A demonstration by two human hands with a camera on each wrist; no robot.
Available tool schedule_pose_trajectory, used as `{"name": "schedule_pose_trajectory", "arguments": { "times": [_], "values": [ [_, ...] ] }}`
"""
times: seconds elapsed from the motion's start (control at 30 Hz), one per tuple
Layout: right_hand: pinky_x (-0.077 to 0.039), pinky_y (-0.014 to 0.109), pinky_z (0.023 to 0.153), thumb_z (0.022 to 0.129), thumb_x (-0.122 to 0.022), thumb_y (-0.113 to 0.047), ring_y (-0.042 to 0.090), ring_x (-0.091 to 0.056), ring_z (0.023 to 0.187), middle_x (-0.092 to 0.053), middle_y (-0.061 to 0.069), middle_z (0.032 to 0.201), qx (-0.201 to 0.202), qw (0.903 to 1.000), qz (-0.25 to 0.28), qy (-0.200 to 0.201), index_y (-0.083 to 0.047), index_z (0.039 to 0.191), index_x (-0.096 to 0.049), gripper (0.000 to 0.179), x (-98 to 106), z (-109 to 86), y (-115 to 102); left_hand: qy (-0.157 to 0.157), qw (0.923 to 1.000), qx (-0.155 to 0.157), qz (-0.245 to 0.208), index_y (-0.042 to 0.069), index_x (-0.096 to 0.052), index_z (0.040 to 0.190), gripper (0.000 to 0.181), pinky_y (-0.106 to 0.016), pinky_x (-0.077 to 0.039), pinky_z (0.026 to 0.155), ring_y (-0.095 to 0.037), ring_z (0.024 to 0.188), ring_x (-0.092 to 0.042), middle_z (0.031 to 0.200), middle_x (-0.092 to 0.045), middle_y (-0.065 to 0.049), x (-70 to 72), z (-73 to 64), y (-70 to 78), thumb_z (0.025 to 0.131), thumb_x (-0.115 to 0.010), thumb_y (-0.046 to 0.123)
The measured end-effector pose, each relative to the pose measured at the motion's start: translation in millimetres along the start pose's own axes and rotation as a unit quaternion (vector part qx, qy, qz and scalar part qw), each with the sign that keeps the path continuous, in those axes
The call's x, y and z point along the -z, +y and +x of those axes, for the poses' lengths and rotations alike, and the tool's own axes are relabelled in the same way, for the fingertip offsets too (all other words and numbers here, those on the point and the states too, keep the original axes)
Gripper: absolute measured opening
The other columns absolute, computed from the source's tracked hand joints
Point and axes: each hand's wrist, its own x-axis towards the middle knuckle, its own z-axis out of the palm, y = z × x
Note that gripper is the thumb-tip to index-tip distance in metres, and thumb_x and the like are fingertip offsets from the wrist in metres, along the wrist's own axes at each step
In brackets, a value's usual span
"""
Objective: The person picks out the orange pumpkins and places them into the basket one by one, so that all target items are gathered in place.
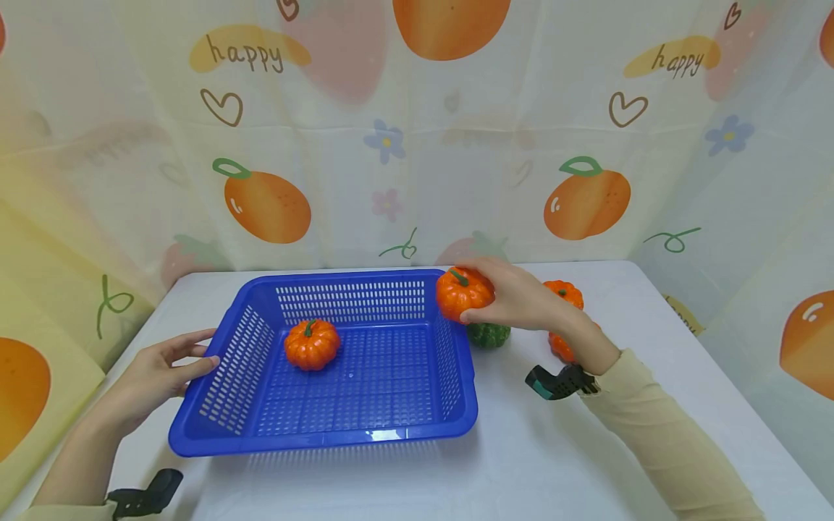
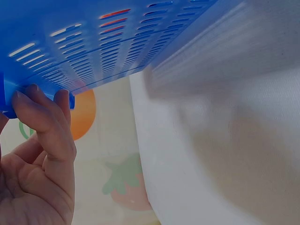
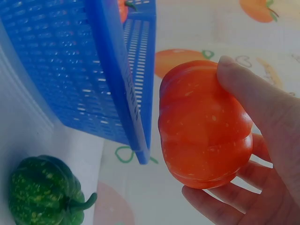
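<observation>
My right hand [image 1: 515, 293] grips an orange pumpkin [image 1: 461, 293] with a green stem, level with the right rim of a blue plastic basket [image 1: 322, 438]. In the right wrist view the held pumpkin [image 3: 204, 124] is raised beside the basket wall, thumb on one side and fingers on the other. My left hand [image 1: 159, 369] holds the basket's left rim, its thumb on top; in the left wrist view the fingers [image 2: 47, 117] curl up under the rim. Inside the basket, toward the left, sits another orange pumpkin [image 1: 312, 345].
A dark green pumpkin [image 1: 489, 335] lies on the white table [image 1: 521, 463] just right of the basket, partly covered by my right hand. Farther right are two more orange pumpkins [image 1: 565, 291], partly behind my right forearm. A fruit-print cloth [image 1: 456, 181] hangs behind the table.
</observation>
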Motion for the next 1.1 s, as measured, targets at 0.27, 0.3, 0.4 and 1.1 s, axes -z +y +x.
{"name": "schedule_pose_trajectory", "arguments": {
  "times": [0.27, 0.3, 0.4, 1.1],
  "values": [
    [-0.051, 0.033, 0.080, 0.076, -0.074, -0.037, 0.018, -0.052, 0.101, -0.052, 0.002, 0.121, 0.027, 0.9996, 0.002, 0.001, -0.018, 0.131, -0.044, 0.066, -3.1, 14.4, -7.7, 0.002, 1.0000, 0.001, 0.003, 0.000, -0.031, 0.141, 0.066, -0.033, -0.055, 0.063, -0.016, 0.072, -0.065, 0.102, -0.057, -0.004, -0.2, -0.1, 1.1, 0.090, -0.058, 0.033],
    [-0.051, 0.033, 0.080, 0.076, -0.074, -0.036, 0.018, -0.052, 0.101, -0.052, 0.002, 0.121, 0.030, 0.9996, 0.001, 0.001, -0.018, 0.131, -0.045, 0.066, -3.6, 16.2, -8.6, 0.002, 1.0000, 0.001, 0.003, 0.000, -0.031, 0.141, 0.067, -0.033, -0.055, 0.063, -0.016, 0.072, -0.065, 0.102, -0.057, -0.004, -0.2, -0.2, 1.3, 0.090, -0.058, 0.033],
    [-0.051, 0.033, 0.081, 0.076, -0.073, -0.036, 0.017, -0.051, 0.103, -0.052, 0.002, 0.122, 0.033, 0.9994, 0.004, -0.001, -0.016, 0.132, -0.045, 0.066, -5.6, 20.9, -11.3, 0.003, 1.0000, 0.002, 0.005, 0.000, -0.031, 0.141, 0.067, -0.033, -0.055, 0.063, -0.016, 0.072, -0.065, 0.103, -0.056, -0.007, -0.4, -0.3, 1.9, 0.090, -0.058, 0.033],
    [-0.051, 0.030, 0.083, 0.077, -0.073, -0.035, 0.018, -0.051, 0.107, -0.052, 0.006, 0.126, 0.055, 0.9980, 0.014, -0.028, -0.008, 0.135, -0.043, 0.071, -24.7, 50.2, -26.3, 0.002, 1.0000, 0.005, 0.008, 0.001, -0.031, 0.141, 0.067, -0.033, -0.054, 0.063, -0.016, 0.072, -0.065, 0.103, -0.056, -0.007, -0.1, -0.1, 2.3, 0.090, -0.059, 0.033]
  ]
}}
